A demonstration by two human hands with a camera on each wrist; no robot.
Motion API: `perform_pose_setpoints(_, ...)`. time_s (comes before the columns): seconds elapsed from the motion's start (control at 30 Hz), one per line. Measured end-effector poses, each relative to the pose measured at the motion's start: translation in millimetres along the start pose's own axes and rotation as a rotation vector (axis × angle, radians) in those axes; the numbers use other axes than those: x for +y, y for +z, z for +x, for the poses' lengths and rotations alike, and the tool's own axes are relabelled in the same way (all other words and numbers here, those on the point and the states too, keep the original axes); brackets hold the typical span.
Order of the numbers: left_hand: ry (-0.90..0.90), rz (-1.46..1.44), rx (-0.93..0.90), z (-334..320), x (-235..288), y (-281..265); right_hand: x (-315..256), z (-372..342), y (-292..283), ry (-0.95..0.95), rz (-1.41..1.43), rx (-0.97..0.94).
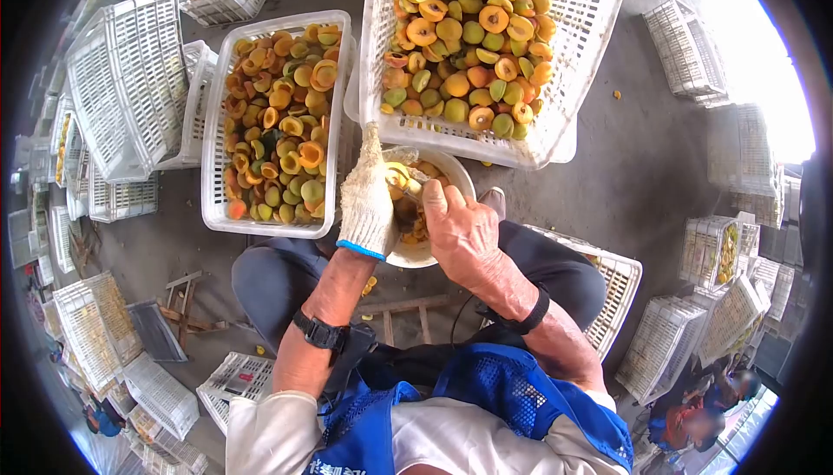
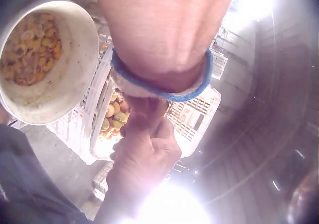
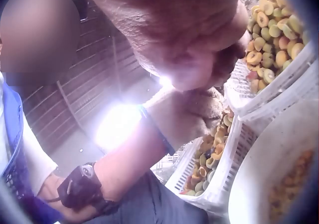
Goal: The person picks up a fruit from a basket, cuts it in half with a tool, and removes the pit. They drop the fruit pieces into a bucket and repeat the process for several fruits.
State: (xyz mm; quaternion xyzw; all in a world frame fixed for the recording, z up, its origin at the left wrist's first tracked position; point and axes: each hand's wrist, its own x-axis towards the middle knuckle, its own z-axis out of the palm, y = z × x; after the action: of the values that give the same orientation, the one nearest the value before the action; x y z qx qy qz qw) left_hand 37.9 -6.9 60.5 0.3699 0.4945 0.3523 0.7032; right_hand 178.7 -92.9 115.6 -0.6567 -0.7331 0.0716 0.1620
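Note:
My left hand [image 1: 369, 197], in a white knit glove with a blue cuff, grips a yellow-orange fruit [image 1: 397, 176] over a white bucket [image 1: 462, 173]. Just right of it, my bare right hand [image 1: 462, 230] has its fingers curled round a small tool [image 1: 415, 188], mostly hidden, that meets the fruit. Orange fruit pieces lie inside the bucket. The left wrist view shows the bare right hand [image 2: 144, 156] below the glove cuff, and the bucket [image 2: 77, 77] at left. In the right wrist view the right hand [image 3: 187, 39] hides the fruit and tool.
A crate [image 1: 213, 145] of halved fruit stands left of the bucket, and a larger crate [image 1: 568, 67] of halves is beyond it. Another crate [image 1: 626, 288] sits by the right knee. Stacked crates [image 1: 130, 85] line both sides. People [image 1: 694, 423] are at lower right.

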Motion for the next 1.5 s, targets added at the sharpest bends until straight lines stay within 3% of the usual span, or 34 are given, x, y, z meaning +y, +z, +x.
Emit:
perform_pose_setpoints(0.1,-0.160,-0.182,0.101,1,17,6,-4,-4,2,-0.011,-0.022,-0.049)
perform_pose_setpoints(0.17,0.152,0.461,-0.020,1,16,-3,-5,-5,0,-0.012,-0.033,-0.091)
perform_pose_setpoints(0.2,0.147,0.463,-0.019,1,15,-3,-5,-7,1,0.007,0.012,-0.099)
perform_pose_setpoints(0.27,0.633,0.663,-0.042,-4,22,2,0,-9,0,0.032,0.061,-0.107)
perform_pose_setpoints(0.3,0.627,0.666,-0.044,-2,18,-3,5,-10,-1,0.059,0.194,-0.121)
perform_pose_setpoints(0.37,0.231,0.575,-0.215,0,17,-13,14,-10,-6,0.093,0.331,-0.134)
perform_pose_setpoints(0.4,0.315,0.538,-0.219,-2,14,-11,19,-8,-12,0.162,0.503,-0.218)
perform_pose_setpoints(0.47,0.312,0.516,-0.238,2,8,-10,28,-1,-23,0.272,0.793,-0.320)
perform_pose_setpoints(0.63,0.294,0.502,-0.305,-4,18,2,41,-7,-4,0.263,0.839,-0.303)
perform_pose_setpoints(0.7,0.174,0.191,-0.249,-8,21,8,38,-6,0,0.359,1.044,-0.270)
perform_pose_setpoints(0.77,0.247,0.287,-0.301,-1,11,-2,31,-3,-8,0.442,1.118,-0.331)
perform_pose_setpoints(0.83,0.454,0.612,-0.192,6,-8,-10,25,4,-22,0.525,1.188,-0.402)
perform_pose_setpoints(0.9,0.418,0.696,-0.191,3,-7,-9,21,9,-34,0.712,1.185,-0.562)
perform_pose_setpoints(0.93,0.384,0.779,-0.194,1,-6,-8,24,3,-22,0.718,1.190,-0.565)
perform_pose_setpoints(1.0,0.382,0.830,-0.235,2,5,-2,32,-10,8,0.327,0.826,-0.242)
perform_pose_setpoints(1.03,0.381,0.874,-0.268,1,12,1,35,-11,6,0.332,0.829,-0.242)
perform_pose_setpoints(1.1,0.376,0.960,-0.327,-2,26,5,42,-12,0,0.168,0.602,-0.250)
perform_pose_setpoints(1.17,0.386,1.043,-0.386,-1,34,10,44,-14,-4,0.146,0.525,-0.280)
perform_pose_setpoints(1.2,0.503,1.119,-0.384,0,33,9,44,-13,-7,0.154,0.514,-0.280)
perform_pose_setpoints(1.27,0.548,1.079,-0.403,2,29,2,44,-13,-3,0.159,0.506,-0.280)
perform_pose_setpoints(1.3,0.592,1.038,-0.422,3,25,-3,46,-15,5,0.179,0.672,-0.242)
perform_pose_setpoints(1.33,0.590,1.039,-0.421,5,17,-9,47,-15,10,0.200,0.838,-0.204)
perform_pose_setpoints(1.37,0.385,0.791,-0.434,6,9,-13,46,-10,-1,0.200,0.839,-0.204)
perform_pose_setpoints(1.4,0.183,0.538,-0.440,8,2,-18,47,-5,-18,0.328,0.984,-0.389)
perform_pose_setpoints(1.47,0.238,0.598,-0.474,5,10,-10,53,2,-29,0.551,1.162,-0.744)
perform_pose_setpoints(1.5,0.290,0.667,-0.506,4,15,-7,55,2,-27,0.552,1.159,-0.746)
